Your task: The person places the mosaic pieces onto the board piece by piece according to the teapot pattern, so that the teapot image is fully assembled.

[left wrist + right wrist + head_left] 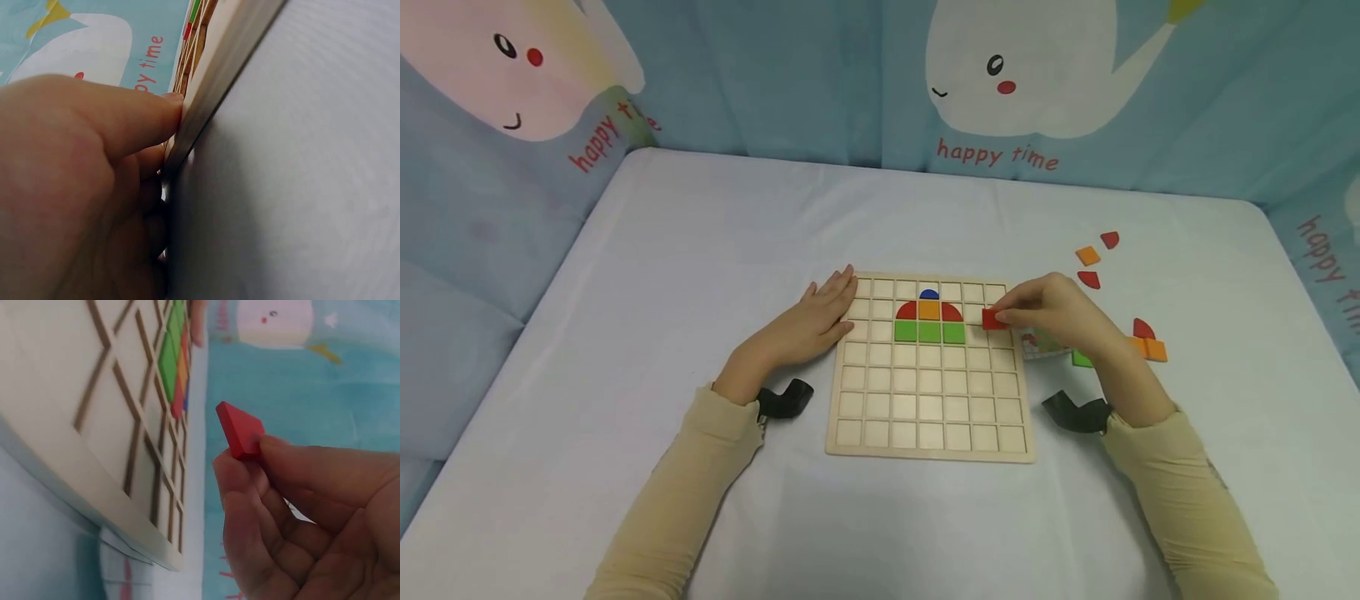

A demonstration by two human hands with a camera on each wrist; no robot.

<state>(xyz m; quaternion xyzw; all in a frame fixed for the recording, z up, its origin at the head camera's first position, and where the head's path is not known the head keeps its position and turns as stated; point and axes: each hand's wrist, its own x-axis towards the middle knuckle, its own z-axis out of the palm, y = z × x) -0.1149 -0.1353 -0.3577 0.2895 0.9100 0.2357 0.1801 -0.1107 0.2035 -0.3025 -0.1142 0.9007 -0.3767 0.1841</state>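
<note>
A wooden grid board (930,408) lies on the white table, its upper middle cells filled with three green squares (930,332), an orange square (929,310), two red quarter-circles and a blue half-circle (928,294). My right hand (1060,312) pinches a red square tile (242,432) between thumb and fingers, above the board's right side; in the right wrist view the tile is raised off the cells. My left hand (816,321) lies along the board's left edge with fingers extended, and its thumb (147,115) touches the wooden rim in the left wrist view.
Right of the board lie loose orange (1087,256), red (1089,280) and green (1082,359) tiles. A printed card (1042,344) sits partly beneath my right hand by the board's edge. Black wrist mounts (786,398) stick out from both sleeves. A blue curtain (790,83) hangs behind the table.
</note>
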